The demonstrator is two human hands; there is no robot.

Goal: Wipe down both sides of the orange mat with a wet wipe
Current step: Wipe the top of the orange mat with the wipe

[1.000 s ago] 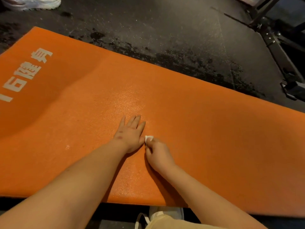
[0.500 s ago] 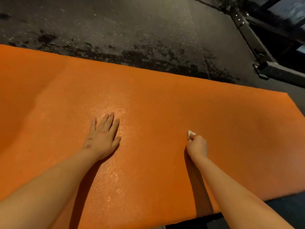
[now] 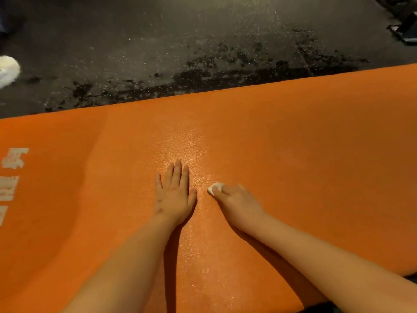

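Note:
The orange mat (image 3: 304, 136) lies flat on the dark floor and fills most of the view, with white printed characters (image 3: 13, 172) at its left end. My left hand (image 3: 174, 193) rests flat on the mat's middle, fingers straight and pointing away from me. Just to its right, my right hand (image 3: 237, 199) grips a small bunched white wet wipe (image 3: 214, 188) and presses it onto the mat; only a corner of the wipe shows past my fingers. A shiny damp patch runs around and beyond both hands.
Beyond the mat's far edge is black speckled floor (image 3: 180, 41) with dark wet stains. A white shoe (image 3: 8, 72) stands at the far left. Part of a metal equipment frame (image 3: 404, 26) sits at the top right corner.
My right hand has slid the wipe leftward across the mat, back close to my left hand. The view has swung left, bringing the white print and shoe back in.

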